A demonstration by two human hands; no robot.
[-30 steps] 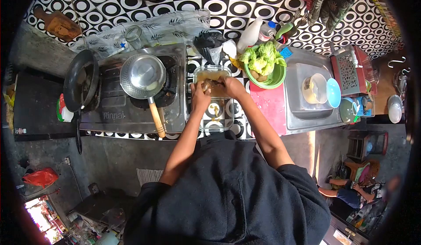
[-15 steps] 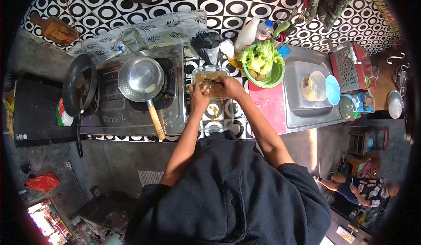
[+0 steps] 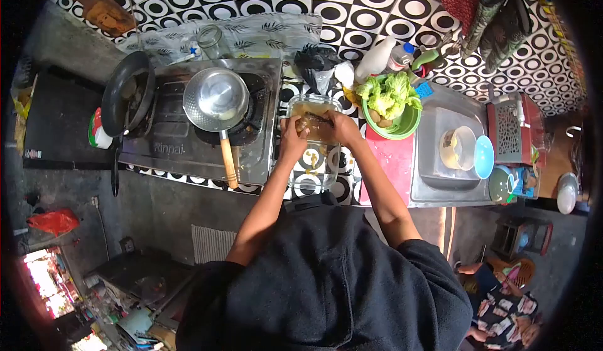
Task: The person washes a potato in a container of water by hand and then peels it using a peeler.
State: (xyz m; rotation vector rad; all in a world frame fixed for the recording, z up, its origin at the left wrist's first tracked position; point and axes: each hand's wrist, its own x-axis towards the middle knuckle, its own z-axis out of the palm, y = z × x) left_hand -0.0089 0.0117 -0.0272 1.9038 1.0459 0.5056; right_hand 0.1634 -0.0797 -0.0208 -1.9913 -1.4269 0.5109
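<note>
Both hands are over a clear rectangular container (image 3: 339, 105) of brownish water on the patterned counter. My left hand (image 3: 293, 136) has its fingers closed round a small brown lump (image 3: 303, 125) at the container's left side. Across from it, my right hand (image 3: 343, 129) pinches a dark, narrow item (image 3: 317, 118) whose kind I cannot make out. The fingertips of the two hands are close together above the water. Nearer my body, brown scraps (image 3: 312, 157) lie in a second clear container (image 3: 333, 178).
To the left, a saucepan (image 3: 217, 100) and a black frying pan (image 3: 128, 93) sit on the stove. On the right are a green bowl (image 3: 411, 122) with lettuce, a red board (image 3: 386, 169) and a sink (image 3: 433, 169). A person (image 3: 502, 307) is at the lower right.
The camera view has turned and shifted, so the counter appears lower and further right. My hands remain over the water, and the dark item shows more clearly between them.
</note>
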